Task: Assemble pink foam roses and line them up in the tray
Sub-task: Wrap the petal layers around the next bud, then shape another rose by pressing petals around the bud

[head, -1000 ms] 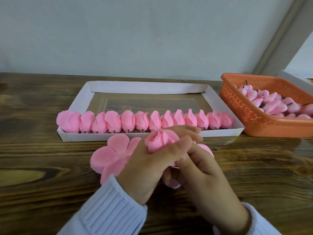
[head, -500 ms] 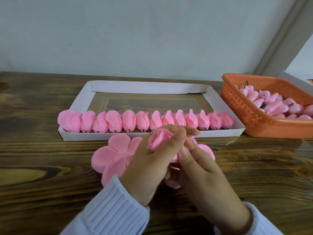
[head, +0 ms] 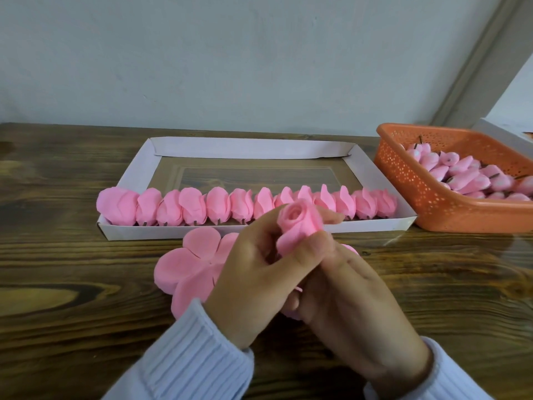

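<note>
Both forearms, in pale ribbed sleeves [head: 187, 356], come in from the near edge and meet at centre; the left hand [head: 253, 272] grips the rose [head: 300, 223], thumb [head: 314, 246] across its near side, fingers [head: 331, 217] curled round the far side; the right hand [head: 354, 307], knuckles up, lies just right, fingers curled under the left thumb at the rose's base.

The dark wooden table [head: 72, 284] before me fills the lower frame. At centre on it sits the white cardboard tray [head: 251, 148], at right the orange basket [head: 403, 174]. Just below the tray, flat pink foam petals [head: 184, 264] lie on the wood.
</note>
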A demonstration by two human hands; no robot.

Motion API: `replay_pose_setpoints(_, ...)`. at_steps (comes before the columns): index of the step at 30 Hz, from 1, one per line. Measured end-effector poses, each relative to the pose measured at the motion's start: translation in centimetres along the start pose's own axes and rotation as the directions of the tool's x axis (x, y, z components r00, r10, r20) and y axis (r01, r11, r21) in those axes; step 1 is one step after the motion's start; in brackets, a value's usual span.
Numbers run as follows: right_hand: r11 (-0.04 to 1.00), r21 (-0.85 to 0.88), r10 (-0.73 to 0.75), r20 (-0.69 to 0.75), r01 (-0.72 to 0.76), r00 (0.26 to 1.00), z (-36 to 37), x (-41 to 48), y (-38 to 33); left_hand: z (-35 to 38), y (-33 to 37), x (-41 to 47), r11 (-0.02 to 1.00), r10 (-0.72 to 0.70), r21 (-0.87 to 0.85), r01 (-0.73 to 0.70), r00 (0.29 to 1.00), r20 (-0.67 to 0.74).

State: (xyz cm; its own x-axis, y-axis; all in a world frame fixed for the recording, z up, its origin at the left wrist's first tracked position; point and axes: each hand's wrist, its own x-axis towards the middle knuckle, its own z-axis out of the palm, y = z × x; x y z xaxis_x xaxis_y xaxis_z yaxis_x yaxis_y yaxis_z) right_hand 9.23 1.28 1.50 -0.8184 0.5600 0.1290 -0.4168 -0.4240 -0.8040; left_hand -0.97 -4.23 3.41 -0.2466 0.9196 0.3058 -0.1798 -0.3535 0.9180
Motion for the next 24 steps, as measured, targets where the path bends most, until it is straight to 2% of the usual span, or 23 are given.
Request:
replay_pose_setpoints(3, 0.983, 0.168, 0.063, 0.067, -0.073, 0.996, 0.0, 0.1, -0.5, -0.2, 0.0, 0.1, 0.999, -0.032, -0.002, 0.032, 0.998, -0.049)
replay_pose_setpoints(6, 0.959, 0.230, 0.147, 0.095, -0.165, 0.985, 0.0, 0.2, -0.8, -0.3, 0.0, 0.2, 0.999, -0.045, -0.026, 0.044, 0.996, -0.072)
replay_pose_setpoints(10, 0.925, 0.280, 0.211, 0.187, -0.258, 0.959, -0.2, 0.3, -0.9, -0.9, -0.1, 0.1, 0.994, -0.067, -0.080, 0.070, 0.997, 0.034)
replay_pose_setpoints(13, 0.909, 0.295, 0.231, 0.234, -0.295, 0.945, -0.3, 0.4, -1.1, -1.2, 0.0, 0.1, 0.998, -0.052, -0.037, 0.055, 0.996, 0.077)
replay_pose_setpoints(18, 0.913, 0.284, 0.259, 0.146, -0.292, 0.955, -0.6, 0.5, -0.9, -1.4, 0.4, 0.7, 0.991, 0.044, 0.128, -0.046, 0.999, 0.024)
replay_pose_setpoints(21, 0.924, 0.257, 0.262, 0.120, -0.285, 0.958, -0.6, 0.6, -0.8, -1.5, 0.4, 1.0, 0.985, 0.084, 0.147, -0.087, 0.996, 0.027)
replay_pose_setpoints(24, 0.918, 0.273, 0.268, 0.112, -0.289, 0.957, -0.9, 0.7, -0.7, -2.0, 1.0, 1.5, 0.966, 0.149, 0.225, -0.124, 0.984, -0.098)
